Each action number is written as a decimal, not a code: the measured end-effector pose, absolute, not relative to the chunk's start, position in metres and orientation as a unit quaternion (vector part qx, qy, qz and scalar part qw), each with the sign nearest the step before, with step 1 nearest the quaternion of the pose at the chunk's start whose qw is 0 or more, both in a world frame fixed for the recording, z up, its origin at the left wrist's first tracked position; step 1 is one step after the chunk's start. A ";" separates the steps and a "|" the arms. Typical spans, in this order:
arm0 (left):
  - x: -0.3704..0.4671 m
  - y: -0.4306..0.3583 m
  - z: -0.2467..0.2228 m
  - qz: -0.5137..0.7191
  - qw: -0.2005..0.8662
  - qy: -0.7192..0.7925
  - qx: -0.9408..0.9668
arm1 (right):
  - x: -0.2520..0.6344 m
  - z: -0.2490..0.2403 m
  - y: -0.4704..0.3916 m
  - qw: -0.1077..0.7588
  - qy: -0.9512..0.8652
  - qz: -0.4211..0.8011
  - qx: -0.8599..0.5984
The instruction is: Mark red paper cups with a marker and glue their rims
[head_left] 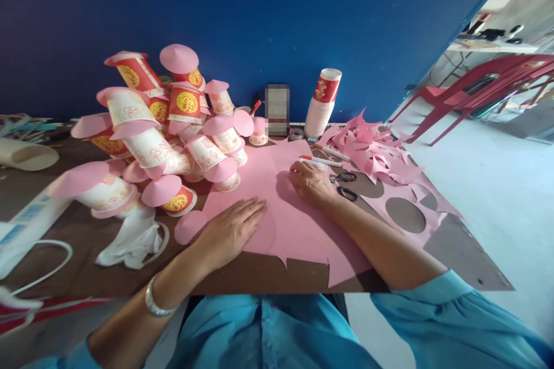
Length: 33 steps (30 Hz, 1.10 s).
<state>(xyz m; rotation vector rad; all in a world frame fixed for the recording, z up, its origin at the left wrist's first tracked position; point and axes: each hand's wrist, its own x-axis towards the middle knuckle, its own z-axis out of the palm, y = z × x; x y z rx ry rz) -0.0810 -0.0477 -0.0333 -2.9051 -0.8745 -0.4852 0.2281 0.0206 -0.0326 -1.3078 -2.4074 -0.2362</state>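
Pink paper sheets [277, 184] lie on the brown table before me, with a faint round outline drawn near the lower middle. My left hand [234, 223] rests flat on the paper, fingers stretched out. Further right, my right hand [312, 184] has its fingers curled down at the paper's right part, beside an orange-capped marker [331, 162]; whatever its fingertips may hold is hidden. Black-handled scissors [346, 185] lie just right of that hand. A small pink paper disc [190, 227] is left of my left hand.
Paper cups with pink cone tops [149, 144] pile up at the left. Behind stand stacked cups [320, 109]. Pink scraps [376, 150] heap at the right, above a sheet with round holes [387, 225]. A white plastic bag [132, 242] lies front left; a red chair [467, 92] stands right.
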 end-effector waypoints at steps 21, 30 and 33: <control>-0.023 -0.023 -0.002 -0.199 0.020 -0.224 -0.954 | 0.229 0.011 0.071 0.165 -0.837 -0.118 -0.508; -0.016 -0.004 -0.027 -0.292 -0.027 -0.184 -0.938 | 0.201 0.024 0.163 0.167 -0.822 -0.096 -0.536; -0.019 -0.006 -0.024 -0.285 -0.034 -0.194 -0.938 | 0.197 0.017 0.161 0.164 -0.823 -0.089 -0.537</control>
